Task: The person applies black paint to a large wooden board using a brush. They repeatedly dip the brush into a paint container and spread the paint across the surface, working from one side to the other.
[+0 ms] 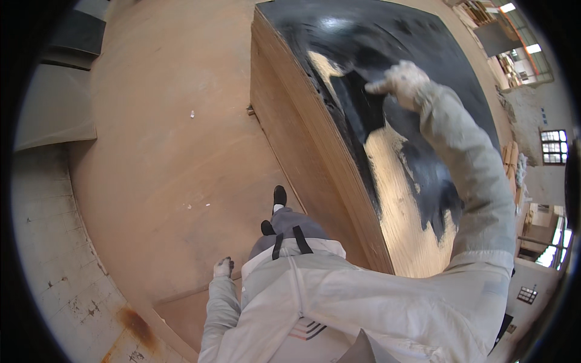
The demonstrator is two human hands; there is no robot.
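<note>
Huge stack of plywood sheets (315, 151) fills the upper right of the frame, top mostly smeared glossy black, bare grain lower down. Right hand (400, 80), gloved, presses there; grip hard to tell. Left hand (223, 267), lower centre, hangs loosely curled, empty.

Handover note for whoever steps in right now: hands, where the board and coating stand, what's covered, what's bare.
Right hand: gloved, stretched out over the top sheet, spreading black coating; whether its grip holds a tool cannot be told.
Left hand: gloved, hanging at the side, holding nothing visible.
Plywood stack stands on the wooden floor.
Done: far part of the sheet is black.
Left: bare wood patch nearest the body, plus a small bare streak.
</note>
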